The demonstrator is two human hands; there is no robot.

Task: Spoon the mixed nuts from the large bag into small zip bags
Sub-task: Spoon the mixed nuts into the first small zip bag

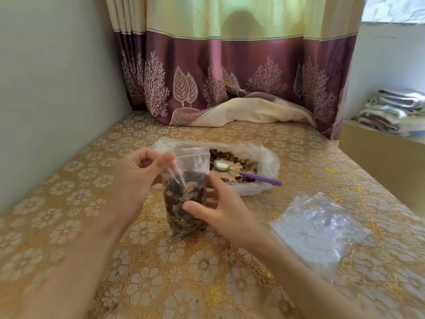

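A small clear zip bag [186, 194], more than half full of mixed nuts, stands upright on the gold flowered tablecloth [147, 261]. My left hand [140, 166] pinches the bag's top left edge between thumb and fingers. My right hand [218, 208] holds the bag's lower right side, thumb in front and fingers behind. Behind it lies the large open plastic bag [264, 162] with nuts spread inside. A spoon with a metal bowl and purple handle [259, 178] rests in that bag, handle pointing right.
A pile of empty clear zip bags [319, 226] lies on the table to the right. A purple and cream curtain [230, 77] hangs behind the table, its hem on the cloth. A grey wall runs along the left. Folded fabrics [395, 111] sit at far right.
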